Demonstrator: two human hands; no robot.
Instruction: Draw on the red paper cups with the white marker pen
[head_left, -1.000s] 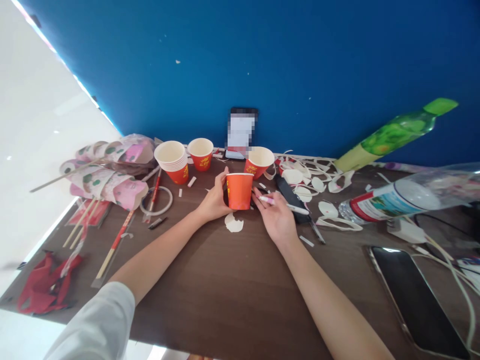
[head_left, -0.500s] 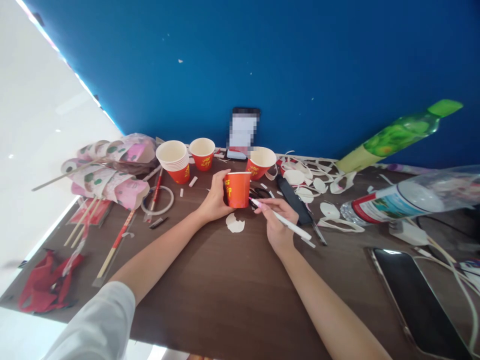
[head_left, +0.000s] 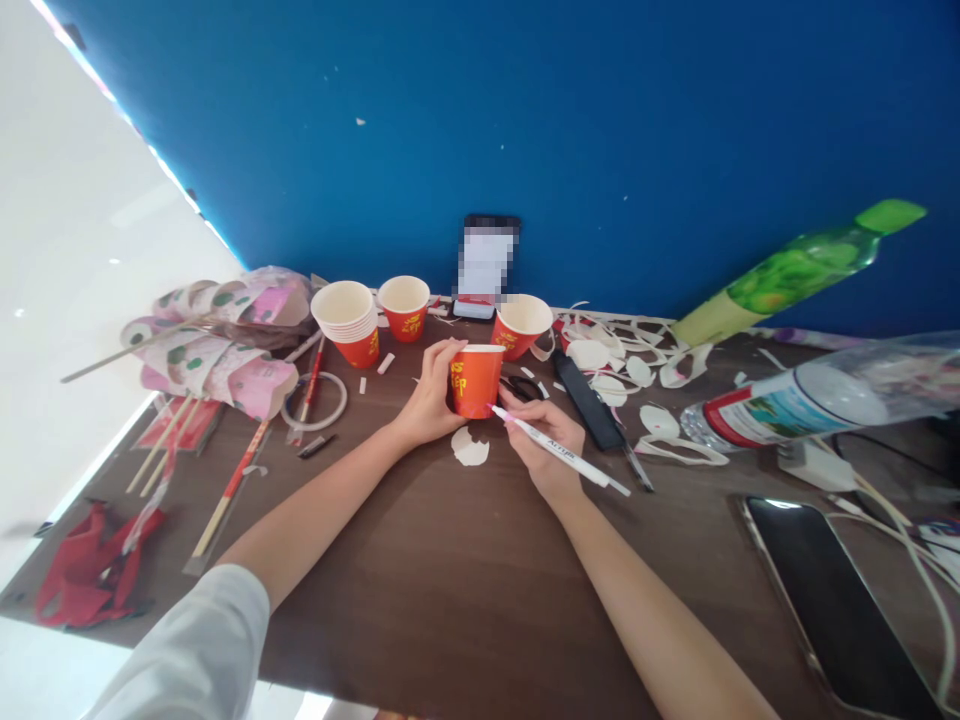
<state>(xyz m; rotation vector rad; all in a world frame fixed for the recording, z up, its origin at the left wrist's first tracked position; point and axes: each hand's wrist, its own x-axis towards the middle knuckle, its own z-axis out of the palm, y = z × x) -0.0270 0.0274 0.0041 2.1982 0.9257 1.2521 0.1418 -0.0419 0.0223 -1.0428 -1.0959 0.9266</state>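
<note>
Left hand: fingers wrapped round the side of an orange cup, gripping it upright above a torn paper disc on the brown table; cannot tell whether its base touches the tabletop. Right hand: fingers closed on a white marker, pink tip at the cup's lower wall. Behind: 1 cup stack, 2 single cups, 1 propped phone.

My cup: orange-red, white-rimmed, yellow lettering.
My marker: white, pink-tipped, dark lettering.
My sleeve: white.
Bench: dark brown, faintly grained.
Wall: blue, white-specked.
Bottle cap: bright green.
</note>
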